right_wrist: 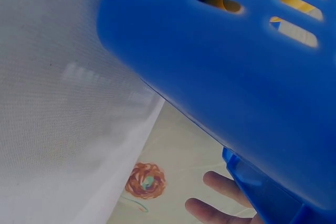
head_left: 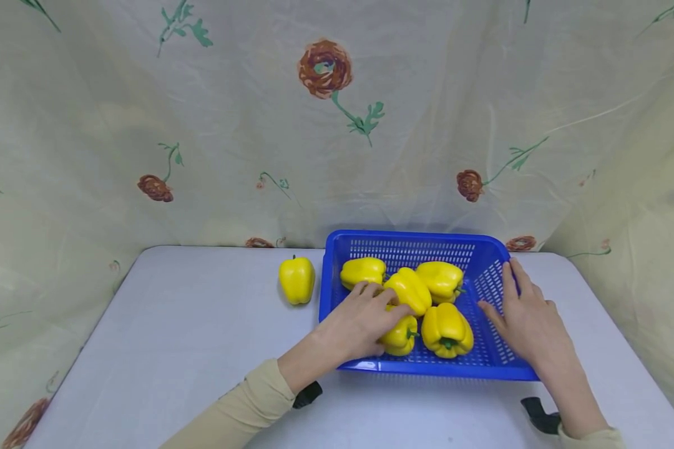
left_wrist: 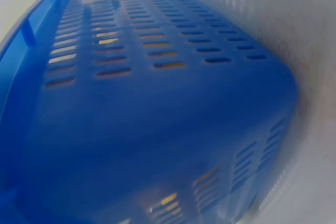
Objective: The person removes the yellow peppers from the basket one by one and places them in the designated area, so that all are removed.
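Note:
A blue perforated plastic basket [head_left: 455,369] holds several yellow bell peppers, among them one at the front right [head_left: 447,330]. My left hand [head_left: 359,321] reaches over the basket's left side. Its curled fingers and thumb hold the front-left yellow bell pepper [head_left: 400,337], partly covering it. My right hand [head_left: 530,321] rests on the basket's right rim, thumb spread on the inner side. In the right wrist view, its straight fingers [right_wrist: 226,188] extend past the outside of the rim. The left wrist view shows only the basket's outer wall [left_wrist: 157,108], with the left hand unseen.
Another yellow bell pepper [head_left: 297,280] stands on the white table [head_left: 202,337], left of the basket. A flower-patterned curtain [head_left: 230,125] hangs behind and along the sides of the table. Dark straps [head_left: 539,416] show near each wrist.

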A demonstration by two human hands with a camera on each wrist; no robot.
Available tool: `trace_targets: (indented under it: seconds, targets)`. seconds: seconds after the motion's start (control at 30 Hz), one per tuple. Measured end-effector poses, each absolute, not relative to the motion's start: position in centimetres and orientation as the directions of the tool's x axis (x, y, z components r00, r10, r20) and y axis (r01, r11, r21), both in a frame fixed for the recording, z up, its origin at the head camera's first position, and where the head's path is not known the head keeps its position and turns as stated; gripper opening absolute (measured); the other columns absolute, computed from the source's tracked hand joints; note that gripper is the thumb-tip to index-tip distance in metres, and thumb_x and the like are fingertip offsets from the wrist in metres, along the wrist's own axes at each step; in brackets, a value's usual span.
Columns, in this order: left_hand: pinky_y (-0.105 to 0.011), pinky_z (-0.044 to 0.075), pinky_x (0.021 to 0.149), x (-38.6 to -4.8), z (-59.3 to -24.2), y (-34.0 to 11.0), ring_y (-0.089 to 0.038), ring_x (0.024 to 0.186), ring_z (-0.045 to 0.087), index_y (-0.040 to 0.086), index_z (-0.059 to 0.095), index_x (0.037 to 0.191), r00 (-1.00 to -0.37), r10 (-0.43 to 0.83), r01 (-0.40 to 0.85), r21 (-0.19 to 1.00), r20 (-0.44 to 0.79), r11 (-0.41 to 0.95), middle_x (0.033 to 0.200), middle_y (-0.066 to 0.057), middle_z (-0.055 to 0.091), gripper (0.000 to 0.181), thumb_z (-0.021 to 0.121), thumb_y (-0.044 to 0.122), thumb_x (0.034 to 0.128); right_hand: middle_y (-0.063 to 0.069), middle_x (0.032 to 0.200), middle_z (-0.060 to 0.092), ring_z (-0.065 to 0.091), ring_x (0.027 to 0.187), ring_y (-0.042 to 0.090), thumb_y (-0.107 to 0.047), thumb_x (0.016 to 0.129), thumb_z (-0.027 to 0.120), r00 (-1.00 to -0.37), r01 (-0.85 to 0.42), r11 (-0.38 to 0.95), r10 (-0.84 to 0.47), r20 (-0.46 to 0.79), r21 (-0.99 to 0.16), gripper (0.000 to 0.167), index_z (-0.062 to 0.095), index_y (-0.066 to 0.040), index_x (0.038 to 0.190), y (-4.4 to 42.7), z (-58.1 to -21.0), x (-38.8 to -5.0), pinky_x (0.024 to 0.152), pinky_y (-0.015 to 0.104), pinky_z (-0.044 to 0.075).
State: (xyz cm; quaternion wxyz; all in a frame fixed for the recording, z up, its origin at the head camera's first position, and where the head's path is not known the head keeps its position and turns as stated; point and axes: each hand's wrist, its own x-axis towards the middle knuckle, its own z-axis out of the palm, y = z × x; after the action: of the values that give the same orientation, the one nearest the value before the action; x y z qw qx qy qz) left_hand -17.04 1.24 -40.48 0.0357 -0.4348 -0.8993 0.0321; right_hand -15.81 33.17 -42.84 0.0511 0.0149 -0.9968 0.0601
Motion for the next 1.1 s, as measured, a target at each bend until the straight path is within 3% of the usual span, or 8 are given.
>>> trace_targets:
  seconds: [0.13,0.33,0.53,0.83,1.1]
  targets:
    - [-0.049,0.048,0.123,-17.2,-40.1,0.7,-0.029,0.131,0.061,0.041,0.049,0.151,-0.625,0.778,0.774,-0.078,0.065,0.629,0.147,-0.002,0.062,0.067,0.082,0.048,0.0942,0.043,0.169,0.02,0.041,0.137,0.071,-0.039,0.105,0.067,-0.995,-0.034,0.993,-0.022,0.101,-0.115,0.095,0.016,0.014,0.165,33.2,-42.9,-15.8,0.097,0.087,0.043]
    - [-0.055,0.047,0.121,-17.2,-39.3,0.3,-0.034,0.133,0.059,0.045,0.059,0.141,-0.623,0.774,0.768,-0.098,0.111,0.633,0.147,-0.003,0.06,0.049,0.079,0.05,0.0958,0.043,0.168,0.021,0.041,0.138,0.071,-0.038,0.105,0.068,-0.995,-0.03,0.993,-0.019,0.101,-0.116,0.095,0.016,0.014,0.165,33.2,-42.8,-15.9,0.097,0.087,0.043]
    - [-0.056,0.043,0.124,-17.5,-38.3,-0.4,-0.035,0.137,0.057,0.051,0.06,0.142,-0.649,0.746,0.744,-0.08,0.149,0.663,0.149,-0.003,0.06,0.05,0.077,0.053,0.0951,0.044,0.168,0.02,0.04,0.138,0.072,-0.038,0.105,0.067,-0.995,-0.03,0.992,-0.019,0.098,-0.119,0.094,0.017,0.014,0.165,33.2,-42.8,-15.9,0.097,0.088,0.042]
    - [-0.051,0.047,0.119,-18.1,-36.9,-2.2,-0.03,0.126,0.06,0.045,0.067,0.136,-0.687,0.672,0.703,0.019,0.277,0.711,0.136,-0.004,0.061,0.047,0.081,0.051,0.0912,0.044,0.168,0.021,0.042,0.137,0.071,-0.038,0.106,0.067,-0.994,-0.035,0.993,-0.024,0.105,-0.108,0.093,0.017,0.015,0.164,33.1,-42.7,-15.9,0.097,0.087,0.043]
    - [-0.055,0.046,0.118,-18.1,-36.6,-3.1,-0.034,0.126,0.053,0.045,0.07,0.134,-0.673,0.622,0.675,-0.01,0.401,0.737,0.129,-0.007,0.055,0.048,0.084,0.049,0.088,0.044,0.168,0.021,0.041,0.137,0.071,-0.037,0.105,0.067,-0.995,-0.037,0.993,-0.027,0.098,-0.112,0.094,0.017,0.015,0.164,33.0,-42.7,-15.9,0.097,0.087,0.043]
